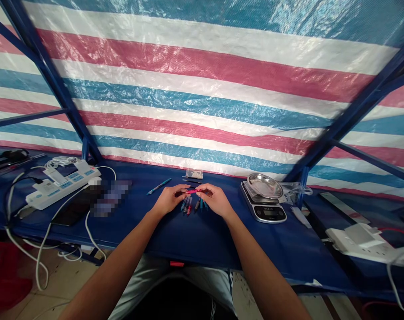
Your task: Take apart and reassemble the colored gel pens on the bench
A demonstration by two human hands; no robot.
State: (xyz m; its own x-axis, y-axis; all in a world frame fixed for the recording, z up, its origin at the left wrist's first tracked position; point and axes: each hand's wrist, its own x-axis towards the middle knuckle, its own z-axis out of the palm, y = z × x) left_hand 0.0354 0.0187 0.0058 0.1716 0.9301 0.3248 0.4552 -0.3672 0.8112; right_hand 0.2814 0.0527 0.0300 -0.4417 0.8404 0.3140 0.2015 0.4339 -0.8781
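Observation:
A thin red pen part (193,191) lies level between my two hands over the blue table. My left hand (170,199) pinches its left end. On the right end, the fingers of my right hand (216,199) are closed too. Just below the fingers lie several pen pieces (186,206), some clear with red or blue ends, partly hidden by my hands. Dark and teal pen pieces (201,205) rest nearer my right hand. A blue pen (159,186) lies apart, left of my left hand. Thin dark rods (191,181) lie just beyond my fingertips.
Behind the rods sits a small clear bag (194,174) of tiny pieces. A kitchen scale (268,212) with a metal bowl (264,185) stands to the right. Power strips (63,186) with cables, plus a dark phone (73,209), occupy the left. Another power strip (365,244) lies far right.

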